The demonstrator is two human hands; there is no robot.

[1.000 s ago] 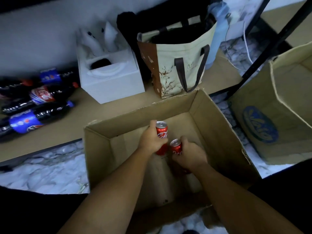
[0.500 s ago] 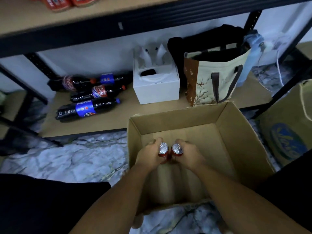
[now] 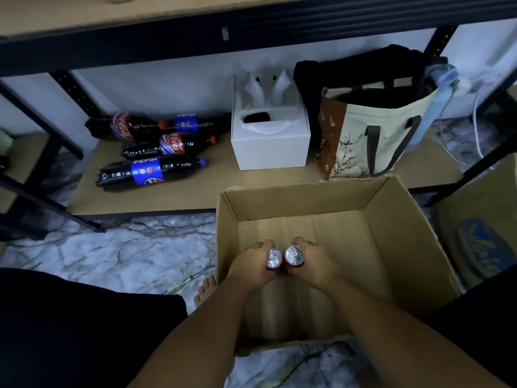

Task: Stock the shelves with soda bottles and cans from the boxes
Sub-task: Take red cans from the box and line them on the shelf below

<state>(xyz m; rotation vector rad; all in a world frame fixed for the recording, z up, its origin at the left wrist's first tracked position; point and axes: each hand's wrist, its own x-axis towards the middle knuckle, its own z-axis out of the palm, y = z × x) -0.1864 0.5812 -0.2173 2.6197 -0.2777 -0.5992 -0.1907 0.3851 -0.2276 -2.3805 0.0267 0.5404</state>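
Can in each hand, over the open cardboard box (image 3: 391, 219)
Left hand (image 3: 251, 268) grips left can (image 3: 273, 258); right hand (image 3: 313, 264) grips right can (image 3: 293, 254); box walls well apart; shelf (image 3: 195, 194) edge at 12 o'clock, bottles (image 3: 151, 172) lying at 10.

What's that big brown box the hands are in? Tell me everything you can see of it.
The cardboard box is plain brown corrugated card, open at the top, with a slightly ragged far rim. It stands upright on the marbled floor, right in front of the bottom shelf. Its bare bottom shows lengthwise creases. Inside it, the left hand grips the left can and the right hand grips the right can, both red. Nothing else shows in it.
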